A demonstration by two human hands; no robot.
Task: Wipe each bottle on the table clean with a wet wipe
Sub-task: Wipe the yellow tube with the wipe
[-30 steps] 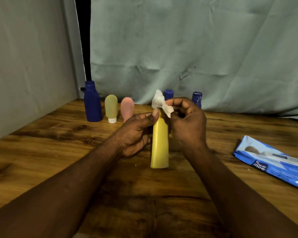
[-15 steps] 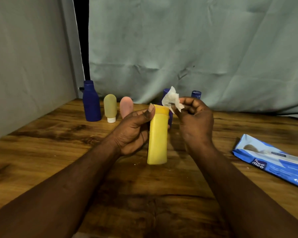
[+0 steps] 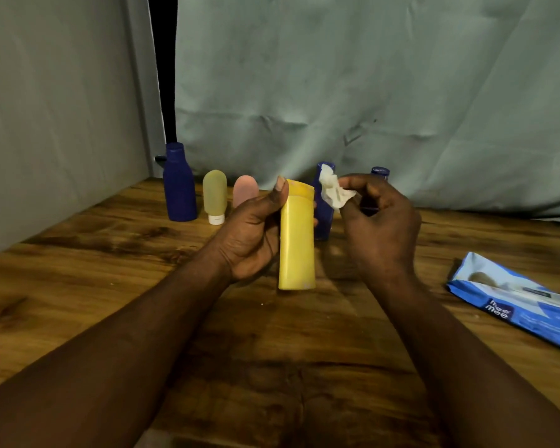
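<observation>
The tall yellow plastic bottle (image 3: 296, 234) stands upright over the middle of the wooden table (image 3: 78, 270). The left hand (image 3: 249, 234) grasps it from the left, with the thumb running up the near side to the cap and the fingers wrapped round the far side. Whether its base touches the wood cannot be told.

Just right of the bottle's top, and apart from it, the right hand (image 3: 382, 221) pinches a crumpled white wet wipe (image 3: 333, 190) between thumb and curled fingers.

Directly behind the yellow bottle stands a dark blue plastic bottle (image 3: 324, 218), partly hidden by it. Only the cap of a second dark blue bottle (image 3: 380, 172) shows above the right hand.

Along the far left of the table three more stand in a row, close together:
- a tall dark blue bottle with a narrow neck (image 3: 178, 185)
- a translucent yellow-green tube resting on its white cap (image 3: 214, 195)
- a rounded pink tube (image 3: 244, 190), its lower part behind the left hand

A blue and white soft pack of wet wipes (image 3: 514, 302) lies flat at the right edge. Grey-green cloth (image 3: 369, 76) hangs behind the table.
</observation>
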